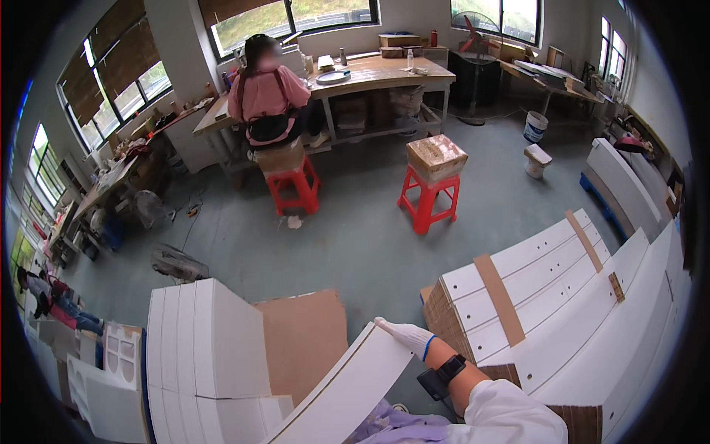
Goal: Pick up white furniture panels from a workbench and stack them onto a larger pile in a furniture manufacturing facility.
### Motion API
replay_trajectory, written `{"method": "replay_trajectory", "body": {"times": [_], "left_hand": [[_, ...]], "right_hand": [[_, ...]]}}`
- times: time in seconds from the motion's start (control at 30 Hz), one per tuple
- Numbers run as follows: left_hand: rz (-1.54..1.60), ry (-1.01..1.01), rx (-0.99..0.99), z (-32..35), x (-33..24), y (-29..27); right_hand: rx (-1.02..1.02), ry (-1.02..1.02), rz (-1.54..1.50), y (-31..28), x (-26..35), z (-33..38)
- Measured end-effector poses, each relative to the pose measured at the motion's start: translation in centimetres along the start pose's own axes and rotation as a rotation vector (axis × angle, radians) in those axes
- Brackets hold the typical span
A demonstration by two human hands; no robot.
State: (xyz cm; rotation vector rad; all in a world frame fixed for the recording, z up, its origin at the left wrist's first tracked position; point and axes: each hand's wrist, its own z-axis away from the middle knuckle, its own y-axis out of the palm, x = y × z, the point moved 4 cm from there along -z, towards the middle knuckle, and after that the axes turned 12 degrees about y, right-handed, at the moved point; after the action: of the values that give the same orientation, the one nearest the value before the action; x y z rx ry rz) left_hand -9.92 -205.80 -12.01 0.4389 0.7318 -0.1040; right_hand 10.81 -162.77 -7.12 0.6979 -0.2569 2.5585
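Observation:
My right hand (405,337), in a white glove with a blue cuff edge, grips the far end of a long white board (344,388). A thin dark groove runs along this board, and its near end passes out at the lower edge. The board slants between two piles. On its left is a stack of white boards (222,333) beside a brown cardboard sheet (310,329). To the right lies a stack of white panels with small holes (543,270), crossed by brown cardboard strips (499,300). My left hand is outside the picture.
A red stool (429,200) carries a taped carton (437,157). Another person in pink (268,96) sits on a second red stool (294,189) at a long workbench (377,78). White buckets (535,127) stand far right; a grey-white panel stack (621,185) edges the right side.

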Motion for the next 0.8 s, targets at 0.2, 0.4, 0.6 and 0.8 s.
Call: {"method": "replay_trajectory", "body": {"times": [0.2,0.4,0.6,0.8], "left_hand": [[0.008,-0.020,0.036,-9.0,-4.7,5.9],[0.015,-0.037,0.058,-21.0,-12.3,11.9],[-0.010,-0.058,0.136,-31.5,-19.3,20.4],[-0.091,-0.063,0.230,-45.6,-24.7,36.4]], "right_hand": [[-0.206,-0.023,0.052,-7.8,6.1,-5.4],[-0.278,0.042,-0.230,-16.2,14.6,-10.3],[-0.378,0.120,-0.510,-24.2,21.2,-10.8],[-0.325,-0.046,-0.697,-34.6,28.1,-18.6]]}}
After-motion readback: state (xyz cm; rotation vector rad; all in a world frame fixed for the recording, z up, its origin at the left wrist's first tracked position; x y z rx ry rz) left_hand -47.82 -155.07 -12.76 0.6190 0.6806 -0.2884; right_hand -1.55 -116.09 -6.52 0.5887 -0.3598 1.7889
